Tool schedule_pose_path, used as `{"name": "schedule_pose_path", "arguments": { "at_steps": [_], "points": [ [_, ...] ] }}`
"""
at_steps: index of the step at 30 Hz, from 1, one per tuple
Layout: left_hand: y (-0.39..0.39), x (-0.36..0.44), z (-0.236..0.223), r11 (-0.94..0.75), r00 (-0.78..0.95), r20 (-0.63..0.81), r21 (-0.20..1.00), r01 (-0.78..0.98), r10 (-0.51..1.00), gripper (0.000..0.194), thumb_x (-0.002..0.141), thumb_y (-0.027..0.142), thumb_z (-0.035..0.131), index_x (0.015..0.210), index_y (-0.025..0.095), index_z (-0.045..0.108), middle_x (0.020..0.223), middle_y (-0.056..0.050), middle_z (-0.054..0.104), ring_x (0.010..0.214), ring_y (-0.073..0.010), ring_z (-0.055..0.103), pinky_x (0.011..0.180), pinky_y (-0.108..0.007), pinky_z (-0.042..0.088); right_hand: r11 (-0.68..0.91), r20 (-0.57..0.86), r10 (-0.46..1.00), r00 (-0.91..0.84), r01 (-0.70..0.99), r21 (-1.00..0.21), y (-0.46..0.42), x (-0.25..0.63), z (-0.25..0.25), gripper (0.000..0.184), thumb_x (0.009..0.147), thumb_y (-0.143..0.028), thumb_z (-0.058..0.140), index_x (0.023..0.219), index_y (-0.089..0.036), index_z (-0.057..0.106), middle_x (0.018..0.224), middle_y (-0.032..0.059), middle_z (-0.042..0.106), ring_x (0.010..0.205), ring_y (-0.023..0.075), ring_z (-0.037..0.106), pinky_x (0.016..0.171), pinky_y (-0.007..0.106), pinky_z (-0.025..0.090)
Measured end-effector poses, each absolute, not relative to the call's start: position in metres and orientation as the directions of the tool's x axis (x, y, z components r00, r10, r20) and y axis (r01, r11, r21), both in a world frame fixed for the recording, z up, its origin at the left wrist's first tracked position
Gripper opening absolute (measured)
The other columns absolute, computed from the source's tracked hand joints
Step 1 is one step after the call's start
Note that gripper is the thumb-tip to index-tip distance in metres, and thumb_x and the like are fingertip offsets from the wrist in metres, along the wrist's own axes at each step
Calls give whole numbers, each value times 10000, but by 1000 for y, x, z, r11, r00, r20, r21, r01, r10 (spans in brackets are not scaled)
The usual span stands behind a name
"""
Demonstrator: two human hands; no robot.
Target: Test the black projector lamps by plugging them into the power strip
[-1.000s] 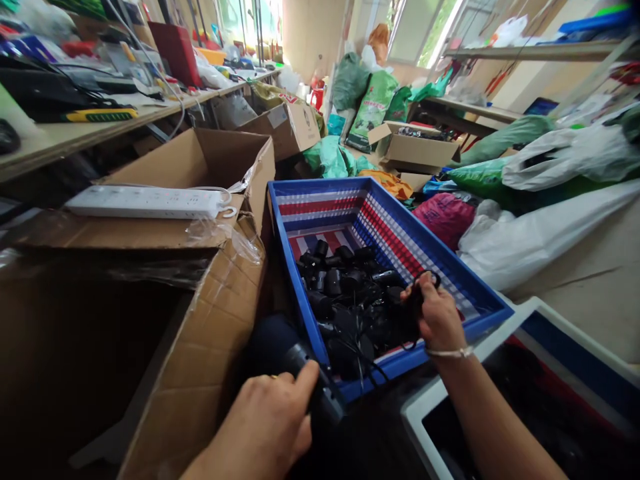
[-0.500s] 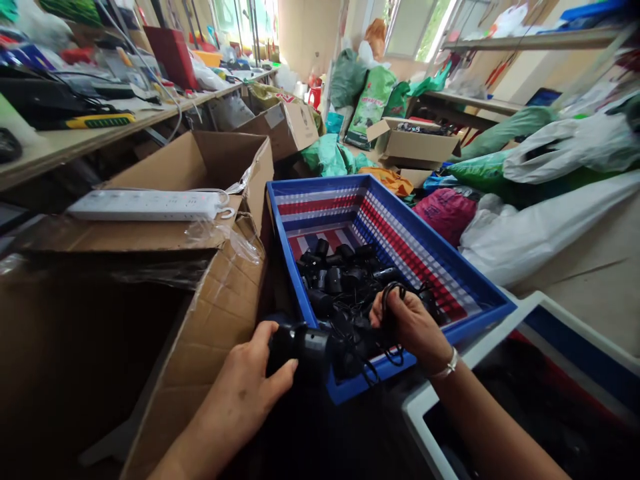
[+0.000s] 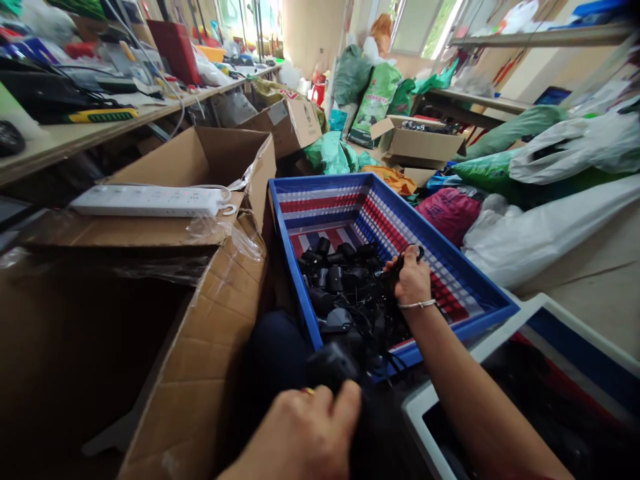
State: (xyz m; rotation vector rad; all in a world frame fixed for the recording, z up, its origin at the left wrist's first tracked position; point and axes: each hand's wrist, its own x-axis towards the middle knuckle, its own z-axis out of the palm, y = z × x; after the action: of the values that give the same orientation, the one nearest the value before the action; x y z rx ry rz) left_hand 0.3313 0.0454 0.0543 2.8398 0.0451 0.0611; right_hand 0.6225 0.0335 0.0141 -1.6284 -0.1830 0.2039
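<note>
My left hand (image 3: pixel 313 427), low in the middle of the view and closed, grips a black plastic device (image 3: pixel 333 363). That device is blurred by motion, and its exact kind cannot be made out. A ring shows on one finger. Over the right part of the blue-rimmed crate (image 3: pixel 295 280), my right hand (image 3: pixel 413 283) is closed on a coiled black cable (image 3: pixel 400 263). Whether this cable joins the device in my left hand is unclear. Beneath and beside it lie several black plastic devices (image 3: pixel 335 279) with tangled cables inside the crate.
An opened cardboard box (image 3: pixel 215 333) stands to the left, with a white power strip (image 3: pixel 150 200) across it. A white-rimmed crate (image 3: pixel 420 417) holding dark items is at lower right. Sacks and bags (image 3: pixel 545 227) fill the right side; a cluttered workbench (image 3: pixel 150 117) runs along the left.
My right hand has moved up and farther over the crate with the cable. My left hand has come lower and to the right, its back turned up, the black device still in it.
</note>
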Motion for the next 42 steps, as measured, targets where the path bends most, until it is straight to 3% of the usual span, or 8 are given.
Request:
{"name": "schedule_pose_path", "arguments": {
  "at_steps": [2, 4, 9, 15, 26, 33, 39, 42],
  "points": [
    [71, 313, 59, -888, 937, 142, 391, 242, 319, 409, 798, 213, 479, 1199, 132, 465, 796, -96, 688, 631, -228, 666, 538, -302, 512, -395, -67, 336, 939, 76, -916, 17, 639, 1, 560, 748, -763, 391, 661, -209, 375, 562, -4, 499, 555, 147, 582, 519, 261, 453],
    [92, 302, 67, -758, 880, 5, 510, 407, 476, 387, 861, 274, 415, 1233, 165, 417, 873, -84, 689, 742, -224, 674, 626, -309, 503, -597, -69, 414, 908, 214, -773, -5, 637, -7, 546, 657, -724, 573, 630, -202, 417, 615, 57, 556, 664, 210, 611, 579, 293, 440],
    [104, 309, 76, -539, 780, -328, 579, 612, 533, 328, 839, 314, 415, 1128, 164, 454, 691, -28, 612, 662, -219, 607, 587, -302, 412, -700, -239, 701, 672, 582, -413, -51, 564, -27, 460, 714, -633, 579, 651, -178, 561, 680, 72, 625, 679, 204, 600, 600, 272, 392],
    [113, 311, 80, -465, 753, -319, 629, 623, 576, 303, 807, 351, 451, 1063, 192, 475, 662, 5, 554, 621, -180, 551, 585, -267, 356, -590, -387, 806, 447, 561, -581, -59, 514, -33, 320, 690, -246, 624, 993, -142, 622, 817, 58, 659, 733, 182, 597, 648, 257, 431],
    [128, 299, 97, -301, 747, -293, 781, 547, 596, 324, 775, 361, 494, 1041, 178, 519, 607, 38, 548, 560, -144, 521, 522, -234, 331, -310, -99, 672, 734, 157, -938, -65, 570, 92, 399, 663, -364, 697, 998, -179, 584, 812, 44, 641, 671, 146, 591, 573, 226, 465],
    [133, 275, 109, -203, 758, -306, 845, 495, 576, 339, 782, 371, 533, 1068, 189, 519, 667, 19, 626, 573, -144, 570, 512, -225, 386, -484, 37, 592, 805, 393, -782, -75, 625, 26, 344, 715, -363, 579, 996, -168, 611, 789, 49, 644, 685, 166, 591, 619, 267, 466],
    [137, 279, 114, -7, 750, -328, 914, 405, 574, 417, 773, 393, 581, 1103, 176, 447, 687, 11, 628, 567, -134, 575, 495, -217, 420, -653, -46, 754, 655, 741, -158, -85, 608, -17, 299, 594, -90, 618, 878, -152, 683, 1058, 155, 613, 1094, 347, 492, 901, 468, 388],
    [132, 293, 114, 52, 752, -337, 925, 376, 566, 412, 760, 408, 599, 1060, 176, 437, 602, 46, 581, 494, -109, 533, 434, -189, 393, -491, -111, 867, 487, 790, -367, -72, 577, -42, 458, 570, -175, 719, 1024, -159, 659, 1219, 154, 526, 1133, 336, 445, 929, 459, 373]
  ]
}}
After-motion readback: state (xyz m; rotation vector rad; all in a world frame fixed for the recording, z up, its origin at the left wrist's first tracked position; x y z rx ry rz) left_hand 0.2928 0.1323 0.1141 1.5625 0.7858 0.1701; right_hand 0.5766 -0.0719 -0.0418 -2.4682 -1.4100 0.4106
